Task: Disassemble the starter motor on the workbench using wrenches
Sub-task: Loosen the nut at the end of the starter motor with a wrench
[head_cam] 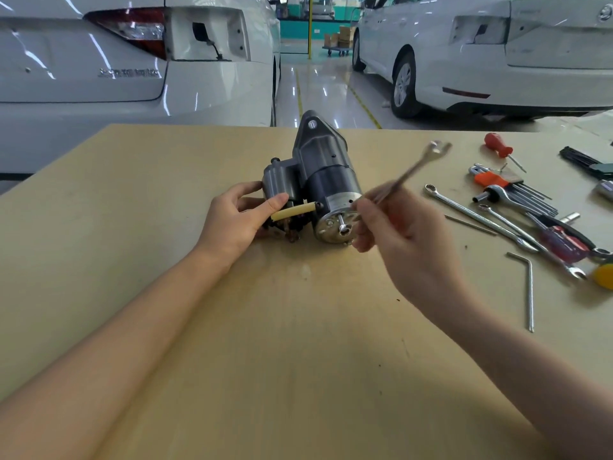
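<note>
Starter motor (318,187), dark grey with a shiny steel end cap, lies mid-tabletop (132,227), seemingly whole: housing, solenoid and cream sleeved lead all attached, so disassembly looks barely begun. Left hand (238,217) grips its solenoid side, fingers curled round it. Right hand (398,234) pinches a slim silver open-end wrench (414,171), raised clear of the motor. Motion blurs the wrench head; the motor's underside and far bolts are hidden.

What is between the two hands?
In the head view, the starter motor sits on the workbench between them. The left hand holds its side; the right hand holds a wrench beside its shiny end.
</note>
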Demonstrator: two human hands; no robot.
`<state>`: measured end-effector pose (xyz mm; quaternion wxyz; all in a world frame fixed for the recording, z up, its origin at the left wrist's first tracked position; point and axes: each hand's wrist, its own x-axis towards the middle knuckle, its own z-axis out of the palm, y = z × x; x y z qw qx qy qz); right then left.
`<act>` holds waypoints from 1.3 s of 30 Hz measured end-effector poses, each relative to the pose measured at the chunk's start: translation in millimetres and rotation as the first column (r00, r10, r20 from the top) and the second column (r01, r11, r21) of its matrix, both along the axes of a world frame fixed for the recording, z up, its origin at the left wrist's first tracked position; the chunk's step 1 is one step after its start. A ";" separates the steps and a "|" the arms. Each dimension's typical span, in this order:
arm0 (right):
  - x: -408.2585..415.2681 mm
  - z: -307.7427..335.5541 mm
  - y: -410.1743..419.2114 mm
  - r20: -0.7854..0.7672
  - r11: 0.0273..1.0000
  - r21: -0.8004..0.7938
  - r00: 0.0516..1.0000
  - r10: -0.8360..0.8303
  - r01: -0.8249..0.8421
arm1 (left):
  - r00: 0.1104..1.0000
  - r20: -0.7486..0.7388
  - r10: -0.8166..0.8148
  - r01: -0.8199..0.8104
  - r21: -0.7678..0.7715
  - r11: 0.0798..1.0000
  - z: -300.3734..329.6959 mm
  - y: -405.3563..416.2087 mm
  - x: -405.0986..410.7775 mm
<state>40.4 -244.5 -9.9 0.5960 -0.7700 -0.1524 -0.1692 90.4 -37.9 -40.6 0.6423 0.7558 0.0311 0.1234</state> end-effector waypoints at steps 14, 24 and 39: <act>-10.6 -4.3 1.2 0.480 0.607 -0.780 0.769 0.423 0.152 | 0.998 0.039 0.046 -0.049 0.078 0.996 -9.2 0.6 8.0; 32.0 10.4 -44.9 -0.587 0.924 -0.376 0.790 -0.175 -0.075 | 0.997 -0.012 0.081 -0.081 0.014 0.997 -6.1 -1.2 4.8; 9.9 5.5 -17.0 -0.591 0.940 0.182 0.732 0.339 -0.288 | 0.995 -0.002 0.103 -0.103 -0.081 0.991 -0.6 -6.3 -0.5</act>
